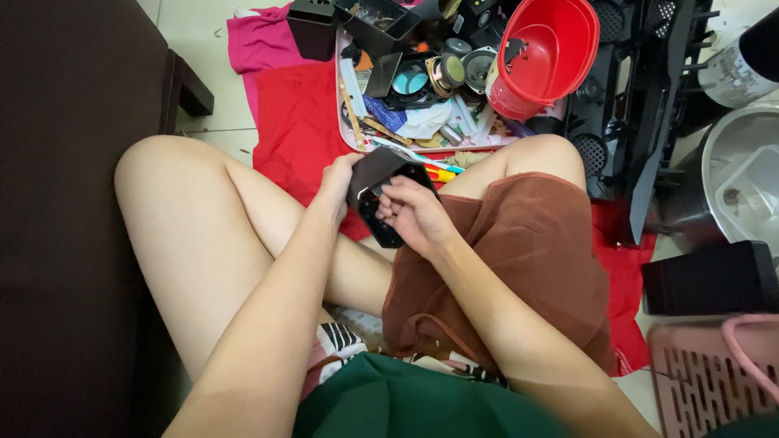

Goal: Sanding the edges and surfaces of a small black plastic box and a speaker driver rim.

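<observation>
Both hands grip a black plastic speaker housing (388, 195) above the lap. The left hand (337, 180) curls its fingers around the housing's upper left edge; the right hand (410, 212) pinches its face, fingertips bent inward. Just beyond the fingers lies a pink tray (344, 122) of speaker parts beside a red bucket (544, 49).

Matt black plastic panel (388, 195), glossy red plastic bucket (545, 50), soft red cloth (299, 130) (slightly creased), brushed metal basin (718, 154)

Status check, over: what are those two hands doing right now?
Left hand and right hand both grip black plastic panel. Held over lap. Nothing between them.
</observation>
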